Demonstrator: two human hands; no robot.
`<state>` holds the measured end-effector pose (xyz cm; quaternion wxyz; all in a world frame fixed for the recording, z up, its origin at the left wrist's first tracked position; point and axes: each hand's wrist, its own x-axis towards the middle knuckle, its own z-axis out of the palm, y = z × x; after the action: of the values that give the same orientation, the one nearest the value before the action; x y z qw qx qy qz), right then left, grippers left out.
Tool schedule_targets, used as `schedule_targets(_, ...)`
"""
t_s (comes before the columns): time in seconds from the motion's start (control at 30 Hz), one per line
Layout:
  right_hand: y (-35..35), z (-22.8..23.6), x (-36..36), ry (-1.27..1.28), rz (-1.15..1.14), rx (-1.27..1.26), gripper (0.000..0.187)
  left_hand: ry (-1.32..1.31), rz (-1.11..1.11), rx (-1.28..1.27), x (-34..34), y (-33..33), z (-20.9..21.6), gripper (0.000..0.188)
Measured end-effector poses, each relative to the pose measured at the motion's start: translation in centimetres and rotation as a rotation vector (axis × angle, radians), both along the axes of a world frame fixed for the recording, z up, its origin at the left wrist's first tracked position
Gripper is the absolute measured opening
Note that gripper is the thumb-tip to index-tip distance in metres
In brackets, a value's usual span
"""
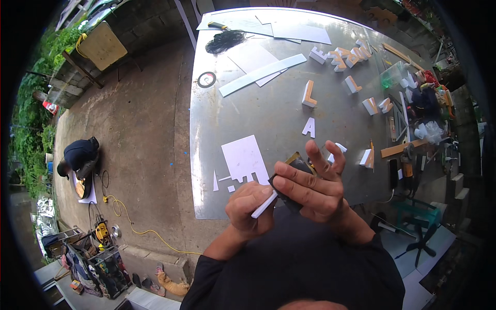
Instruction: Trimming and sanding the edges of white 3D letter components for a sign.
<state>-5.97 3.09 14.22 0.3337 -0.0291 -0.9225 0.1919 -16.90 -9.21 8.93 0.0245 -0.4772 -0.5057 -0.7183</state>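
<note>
My left hand (244,208) is closed around a small flat white piece (264,204), with one edge sticking out past the fingers. Against its upper end, my right hand (316,190) presses a dark sheet (291,200) that looks like sandpaper. Two right fingers lie along this sheet while the others point upward. Both hands are above the near edge of the metal table (206,155). Just beyond them rests a flat white cut-out letter (309,127). Left of it lies a white sheet (243,155) with notches cut out, next to small white offcuts (215,181).
Several thick white-and-tan block letters (309,93) stand across the table. A tape roll (206,79), white strips (263,75) and a knife (218,25) lie farther back. Tools and clutter crowd the right side. On the left floor a person (81,155) bends over near a yellow cord (155,235).
</note>
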Motion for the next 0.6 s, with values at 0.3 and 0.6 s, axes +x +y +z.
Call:
schedule_targets(0.3, -0.3, 0.5, 0.3, 0.016, 0.053, -0.002, 0.031, 0.028, -0.005, 0.018, 0.0, 0.2, 0.4, 0.031)
schedule_targets(0.6, 0.6, 0.0, 0.2, -0.018, 0.002, -0.01, 0.027, 0.025, 0.018, -0.018, 0.1, -0.1, 0.4, 0.033)
